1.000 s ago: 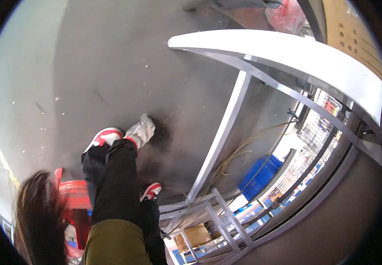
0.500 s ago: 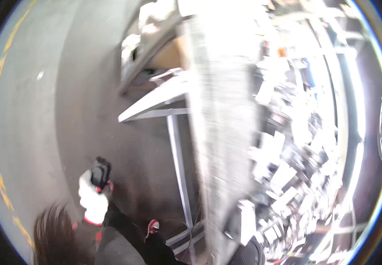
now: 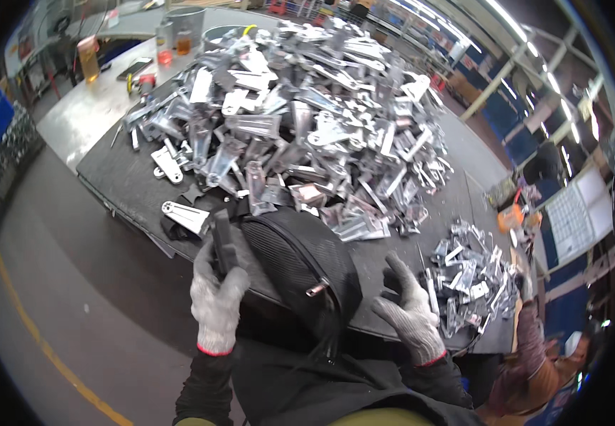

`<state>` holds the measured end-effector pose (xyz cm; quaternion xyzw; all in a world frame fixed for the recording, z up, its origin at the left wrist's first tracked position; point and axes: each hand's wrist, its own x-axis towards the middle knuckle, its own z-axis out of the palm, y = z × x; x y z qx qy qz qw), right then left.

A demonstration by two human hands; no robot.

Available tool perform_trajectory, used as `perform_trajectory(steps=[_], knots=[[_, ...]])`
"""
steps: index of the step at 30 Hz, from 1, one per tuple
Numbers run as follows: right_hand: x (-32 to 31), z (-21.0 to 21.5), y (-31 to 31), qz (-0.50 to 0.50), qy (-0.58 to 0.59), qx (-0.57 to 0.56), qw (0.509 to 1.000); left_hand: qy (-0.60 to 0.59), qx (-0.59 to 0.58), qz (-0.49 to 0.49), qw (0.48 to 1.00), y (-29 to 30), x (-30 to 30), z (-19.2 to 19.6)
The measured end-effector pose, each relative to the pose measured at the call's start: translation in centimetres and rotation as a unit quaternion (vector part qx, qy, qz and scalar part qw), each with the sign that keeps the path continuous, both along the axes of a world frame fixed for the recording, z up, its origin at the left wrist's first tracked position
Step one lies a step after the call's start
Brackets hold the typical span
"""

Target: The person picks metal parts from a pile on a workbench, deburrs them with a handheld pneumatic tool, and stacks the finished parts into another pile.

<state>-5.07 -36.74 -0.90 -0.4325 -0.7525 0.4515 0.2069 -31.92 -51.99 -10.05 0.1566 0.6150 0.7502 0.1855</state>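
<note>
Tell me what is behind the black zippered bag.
Beyond the black zippered bag is a large heap of metal pieces, spread over the dark tabletop. Whatever the bag's own bulk covers cannot be seen.

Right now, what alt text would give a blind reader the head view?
Gloved left hand holds a dark object beside a black zippered bag; the gloved right hand is open on its other side. Beyond, heaped silvery metal parts cover much of a dark table.
</note>
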Motion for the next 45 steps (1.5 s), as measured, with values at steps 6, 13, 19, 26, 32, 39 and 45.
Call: perform_trajectory(steps=[6,13,19,26,32,39,45], knots=[[13.6,-1.3,-3.3,-0.151,0.07,-0.07,0.984,-0.03,0.056,0.008,0.998,-0.9,1.8,1.2],[11.0,-2.7,-2.1,0.071,0.036,0.048,0.996,-0.161,0.1,-0.106,0.976,-2.9,8.0,7.4],[2.6,-2.2,-1.6,0.216,-0.082,0.145,0.962,0.434,-0.252,-0.022,0.864,-5.8,15.6,8.1],[1.1,-5.9,-0.5,0.258,-0.022,0.15,0.954,0.581,-0.412,-0.003,0.702,-5.7,19.6,7.5],[-0.1,-5.6,-0.6,0.228,-0.085,0.2,0.949,0.61,-0.417,0.012,0.674,-5.7,19.0,8.6],[1.2,-2.1,0.0,0.218,-0.01,0.237,0.947,0.581,-0.352,-0.02,0.733,-3.6,18.4,6.7],[0.6,-1.9,-0.2,0.232,0.001,0.326,0.916,0.453,-0.197,-0.1,0.864,-1.0,15.4,5.6]])
